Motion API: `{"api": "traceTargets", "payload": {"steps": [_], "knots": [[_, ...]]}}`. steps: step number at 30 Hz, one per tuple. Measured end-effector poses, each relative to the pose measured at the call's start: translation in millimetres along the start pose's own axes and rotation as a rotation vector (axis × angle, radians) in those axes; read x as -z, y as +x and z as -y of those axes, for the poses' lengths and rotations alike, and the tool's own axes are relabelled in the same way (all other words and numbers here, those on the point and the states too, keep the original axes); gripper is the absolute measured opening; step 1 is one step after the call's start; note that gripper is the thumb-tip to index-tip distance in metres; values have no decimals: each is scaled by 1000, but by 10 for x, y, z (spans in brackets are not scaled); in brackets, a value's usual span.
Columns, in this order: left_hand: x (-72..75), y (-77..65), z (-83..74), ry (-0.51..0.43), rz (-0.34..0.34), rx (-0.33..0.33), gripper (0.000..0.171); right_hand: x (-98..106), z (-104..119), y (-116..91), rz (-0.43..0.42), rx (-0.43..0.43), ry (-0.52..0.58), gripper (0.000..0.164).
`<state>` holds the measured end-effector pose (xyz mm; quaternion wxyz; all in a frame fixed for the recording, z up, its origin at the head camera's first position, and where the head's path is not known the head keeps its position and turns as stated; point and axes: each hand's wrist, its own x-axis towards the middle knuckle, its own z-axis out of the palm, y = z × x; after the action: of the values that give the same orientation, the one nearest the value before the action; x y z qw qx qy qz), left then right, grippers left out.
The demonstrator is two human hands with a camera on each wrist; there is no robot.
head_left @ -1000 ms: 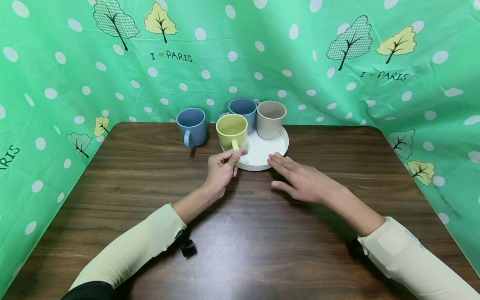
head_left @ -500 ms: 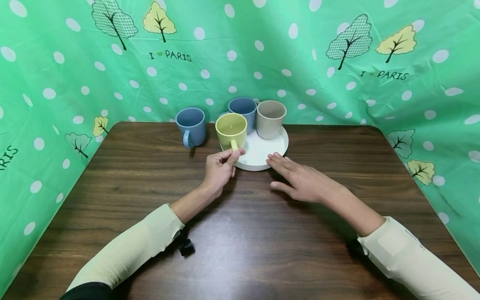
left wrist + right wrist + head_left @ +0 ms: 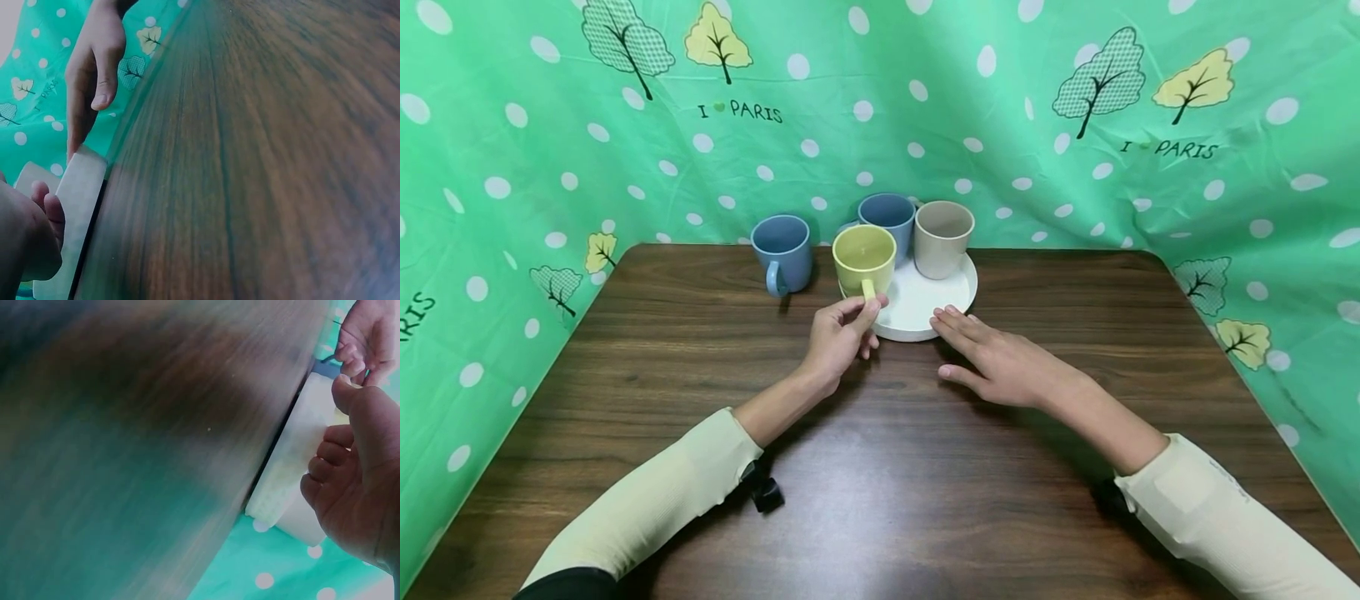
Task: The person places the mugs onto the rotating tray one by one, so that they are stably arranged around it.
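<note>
My left hand pinches the handle of a yellow-green mug between thumb and fingers. The mug is upright over the left part of a round white tray; its base is hidden behind the hand and tray rim. On the tray's back half stand a blue mug and a beige mug side by side. My right hand has its fingers straight, fingertips right at the tray's front right rim. In the right wrist view the right hand appears beside the tray's white side wall.
A second blue mug stands on the wooden table left of the tray, its handle toward me. A green dotted cloth hangs right behind the table's back edge. Black wrist-camera mounts sit at my forearms.
The left forearm has shifted slightly left, and the left hand's lower fingers have loosened a little. The yellow-green mug has risen very slightly in view. The right hand has barely moved.
</note>
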<state>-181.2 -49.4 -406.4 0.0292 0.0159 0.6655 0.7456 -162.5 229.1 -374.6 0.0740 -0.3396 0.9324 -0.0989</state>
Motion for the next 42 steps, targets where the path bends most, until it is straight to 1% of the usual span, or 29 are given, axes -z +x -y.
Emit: {"api": "traceTargets", "payload": {"steps": [2, 10, 17, 22, 26, 31, 38, 40, 42], "knots": [[3, 0, -16, -9, 6, 14, 31, 3, 5, 1, 1, -3, 2, 80], [34, 26, -16, -28, 4, 31, 35, 7, 8, -4, 3, 0, 7, 81], [101, 16, -2, -40, -18, 49, 32, 33, -34, -16, -23, -8, -5, 74], [192, -1, 2, -46, -18, 47, 31, 70, -113, -28, -49, -26, -19, 70], [286, -11, -11, -31, -26, 39, 30, 108, -178, -30, -43, -55, -19, 70], [413, 3, -30, -25, -50, 26, 30, 148, -281, -23, -33, -87, -19, 70], [583, 39, -69, 1, -99, 13, 36, 192, -444, -1, -43, -140, 6, 70], [622, 46, -79, 1, -113, 11, 33, 198, -487, 14, -46, -142, 13, 69], [656, 52, -87, -7, -126, 13, 27, 204, -527, 30, -48, -138, 20, 69]]}}
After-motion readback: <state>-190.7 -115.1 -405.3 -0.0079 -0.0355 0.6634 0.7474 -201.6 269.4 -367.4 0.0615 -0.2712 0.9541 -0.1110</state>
